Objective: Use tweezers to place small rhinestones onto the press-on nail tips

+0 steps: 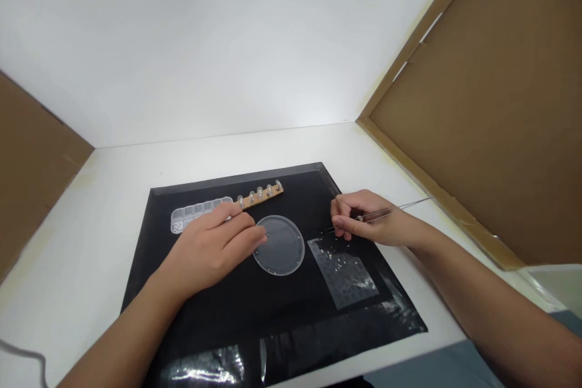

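Note:
My left hand (213,248) lies flat on a black mat (218,315), fingers stretched out and touching the left rim of a round clear dish (284,254). My right hand (364,218) is pinched around a thin clear-handled tool (386,212), a pen or tweezers, whose tip points down-left near a small patterned clear sheet (345,270) dotted with tiny beads. Behind my left hand a clear compartment box (191,213) and a wooden strip (264,194) holding several clear studs lie in a row.
The mat rests on a white table (82,242) in a booth with a white back wall. Brown cardboard panels (491,109) stand on both sides. Shiny plastic film (213,367) covers the mat's near edge. A cable (27,356) lies at the lower left.

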The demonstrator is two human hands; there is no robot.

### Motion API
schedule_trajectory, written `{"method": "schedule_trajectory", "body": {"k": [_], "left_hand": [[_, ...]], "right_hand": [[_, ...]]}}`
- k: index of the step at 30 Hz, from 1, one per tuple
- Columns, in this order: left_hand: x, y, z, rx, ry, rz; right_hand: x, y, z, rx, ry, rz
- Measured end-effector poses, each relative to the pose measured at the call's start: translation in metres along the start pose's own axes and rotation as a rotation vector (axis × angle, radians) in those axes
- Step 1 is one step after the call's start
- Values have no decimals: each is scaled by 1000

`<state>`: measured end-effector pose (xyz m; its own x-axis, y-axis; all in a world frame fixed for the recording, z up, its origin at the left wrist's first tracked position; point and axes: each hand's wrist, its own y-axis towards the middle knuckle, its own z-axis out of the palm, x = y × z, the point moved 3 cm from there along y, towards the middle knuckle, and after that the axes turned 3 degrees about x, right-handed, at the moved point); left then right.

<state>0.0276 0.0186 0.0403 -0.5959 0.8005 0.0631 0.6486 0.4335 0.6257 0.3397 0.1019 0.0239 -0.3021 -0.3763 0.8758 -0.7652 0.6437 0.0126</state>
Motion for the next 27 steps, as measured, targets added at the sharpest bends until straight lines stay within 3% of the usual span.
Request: {"method": "schedule_trajectory", "body": {"k": [17,27], "left_hand": [[1,-1,2,20,4,-9],[1,-1,2,13,5,-11]], "right_hand": [[-9,1,1,-39,68,54],[5,3,0,-149,137,17]]}}
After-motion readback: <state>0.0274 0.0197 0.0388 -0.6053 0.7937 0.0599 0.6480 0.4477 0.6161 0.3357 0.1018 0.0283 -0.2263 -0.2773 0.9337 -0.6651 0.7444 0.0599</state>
